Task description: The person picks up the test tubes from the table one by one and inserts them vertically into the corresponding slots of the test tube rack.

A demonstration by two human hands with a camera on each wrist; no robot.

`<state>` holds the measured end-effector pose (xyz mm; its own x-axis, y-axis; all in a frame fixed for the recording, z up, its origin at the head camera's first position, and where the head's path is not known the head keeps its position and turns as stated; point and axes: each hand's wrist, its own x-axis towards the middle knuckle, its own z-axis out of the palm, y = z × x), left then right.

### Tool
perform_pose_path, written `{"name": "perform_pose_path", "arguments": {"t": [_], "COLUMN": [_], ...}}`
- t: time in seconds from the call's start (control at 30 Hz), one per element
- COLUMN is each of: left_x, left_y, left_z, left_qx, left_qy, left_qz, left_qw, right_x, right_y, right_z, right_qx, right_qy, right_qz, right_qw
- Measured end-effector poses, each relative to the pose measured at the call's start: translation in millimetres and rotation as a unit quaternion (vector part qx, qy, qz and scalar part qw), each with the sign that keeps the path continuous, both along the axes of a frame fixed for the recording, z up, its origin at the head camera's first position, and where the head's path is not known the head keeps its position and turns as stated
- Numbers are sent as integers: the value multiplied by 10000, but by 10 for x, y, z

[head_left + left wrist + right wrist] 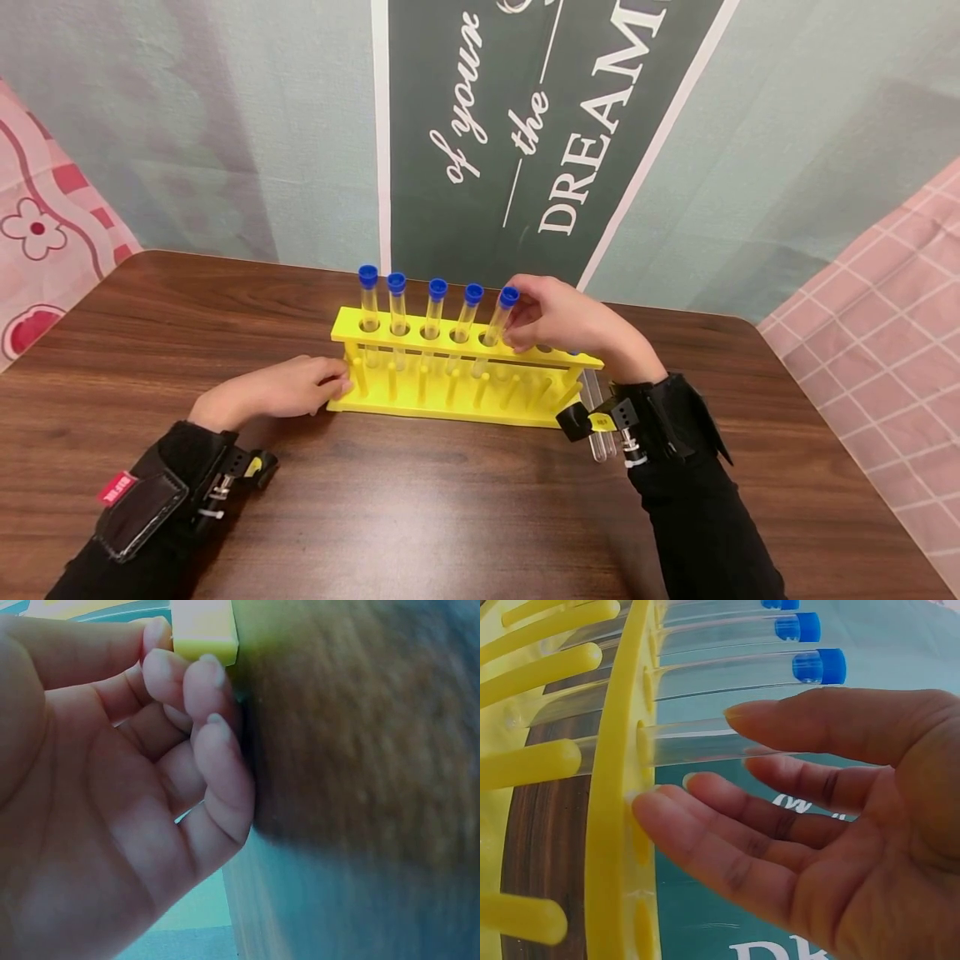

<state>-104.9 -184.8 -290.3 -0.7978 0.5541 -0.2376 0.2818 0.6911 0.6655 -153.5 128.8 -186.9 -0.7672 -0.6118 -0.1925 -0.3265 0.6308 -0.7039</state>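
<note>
A yellow test tube rack (450,412) stands on the brown table, with several clear, blue-capped test tubes (433,312) upright in its left and middle holes. At the rack's left end, my left hand (300,386) grips its edge between thumb and fingertips; the rack's corner (206,634) shows in the left wrist view. My right hand (566,317) is at the rightmost standing test tube (694,742), its thumb and a finger on either side of the glass. That tube passes through the rack's hole. In the right wrist view, its cap is hidden behind the hand.
Uncapped clear tubes (602,442) lie on the table by the rack's right end, partly under my right wrist. A small blue piece (573,352) shows behind the rack's top bar. Yellow pegs (482,390) rise from its base. A printed cloth (315,125) hangs behind the table.
</note>
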Motion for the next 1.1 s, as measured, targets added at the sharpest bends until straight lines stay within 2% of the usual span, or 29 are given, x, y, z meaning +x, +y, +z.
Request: {"name": "perform_pose_path", "arguments": {"t": [0.33,0.53,0.83,1.1], "left_x": [-8,-13,-12,-19], "left_y": [5,-4,-1,-7], "left_z": [4,-8,1,-16], "left_qx": [-22,-52,-20,-56], "left_qy": [-25,-32,-56,-81], "left_qz": [-25,-6,11,-11], "left_qw": [10000,10000,10000,10000], "right_x": [92,155,224,292], "right_y": [47,108,187,241], "right_z": [28,23,-6,-22], "right_qx": [448,550,473,667], "right_qy": [396,538,778,1101], "right_qz": [-121,-72,-172,-325], "right_qw": [9981,9970,9957,9911]}}
